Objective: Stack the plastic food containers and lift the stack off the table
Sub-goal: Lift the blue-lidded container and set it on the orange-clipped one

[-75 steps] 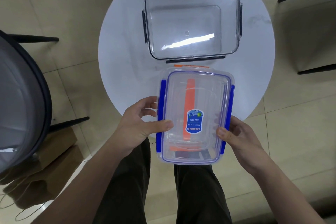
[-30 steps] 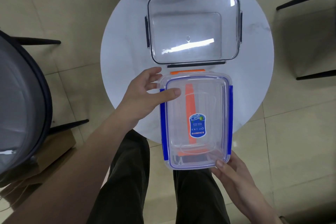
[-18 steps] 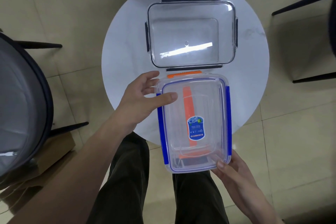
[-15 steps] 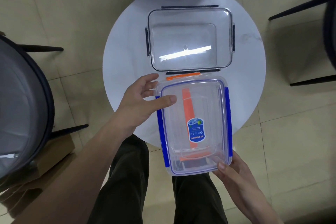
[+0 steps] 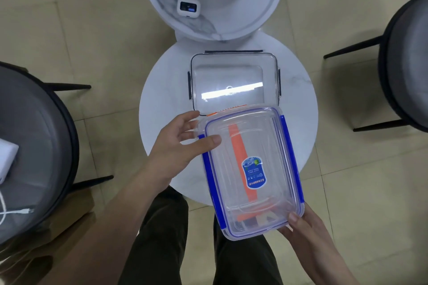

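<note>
Head view: blue-latched clear container, lidded, orange-trimmed box nested inside, held above the near edge of the round white bench. Left hand grips its far-left corner, thumb on the lid; right hand holds its near-right corner. Black-latched clear container rests on the bench, its near edge overlapped by the held one

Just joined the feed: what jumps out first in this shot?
The blue-clipped container, with an orange strip showing inside, is held in the middle by the left hand at its far corner and the right hand at its near corner. Behind it, the black-clipped container sits on the round white table.
</note>
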